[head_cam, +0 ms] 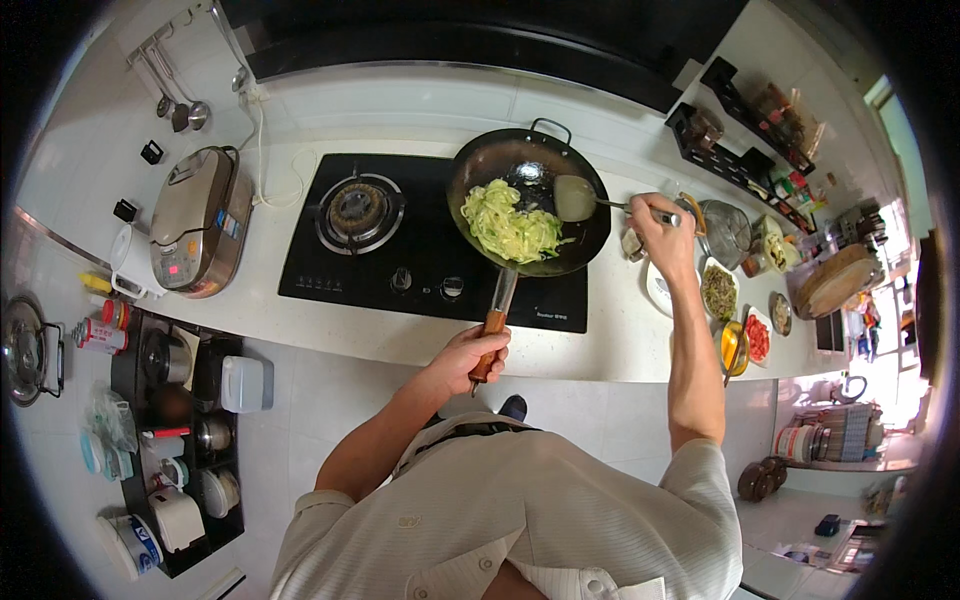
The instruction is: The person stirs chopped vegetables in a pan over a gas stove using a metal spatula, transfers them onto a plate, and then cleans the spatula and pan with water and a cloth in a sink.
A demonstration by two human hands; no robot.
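Note:
My left hand [469, 358] is wrapped around the wooden handle [493, 335] of a dark wok [480, 161]. The wok sits over the right side of the black gas hob [420, 225]. Shredded pale green vegetable [514, 225] lies heaped in its left and lower part. From the right, my right hand [664, 229] grips the metal handle of a wok spatula [575, 199]. The spatula's broad blade is inside the wok, to the right of the vegetable and apart from most of it. The burner under the wok is hidden.
At the right stand a plate of shredded food [720, 292], a dish of chopped red food [757, 337], a yellow bowl [735, 349] with chopsticks across it, and a wire strainer [726, 232]. A rice cooker [199, 221] stands left of the bare burner [358, 212]. The range hood [465, 52] overhangs the back.

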